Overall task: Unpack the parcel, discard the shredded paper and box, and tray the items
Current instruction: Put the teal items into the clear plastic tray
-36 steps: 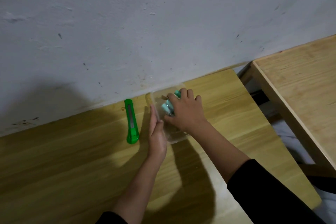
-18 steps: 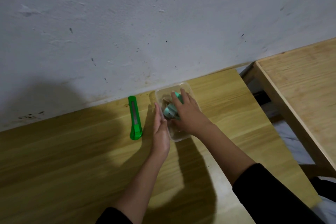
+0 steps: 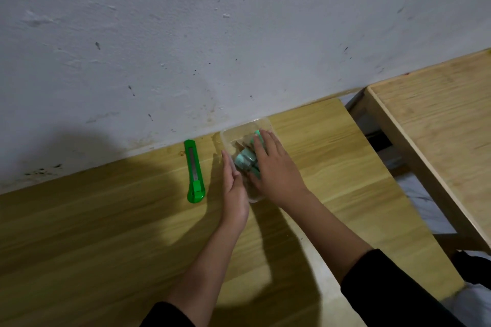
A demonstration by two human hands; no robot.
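I'm traying items: my left hand (image 3: pixel 233 188) lies flat against the clear tray (image 3: pixel 265 125), my right hand (image 3: pixel 273 164) spread over teal items (image 3: pixel 245 160); next, release cleanly.

Green box cutter (image 3: pixel 194 172) just lying flat on the wooden tabletop (image 3: pixel 106 233), pointing toward the scuffed white wall (image 3: pixel 212 34) the tabletop butts up against. Right of the tabletop, across a dark gap, there's a second, paler wooden surface (image 3: pixel 441 125) with a raised edge.
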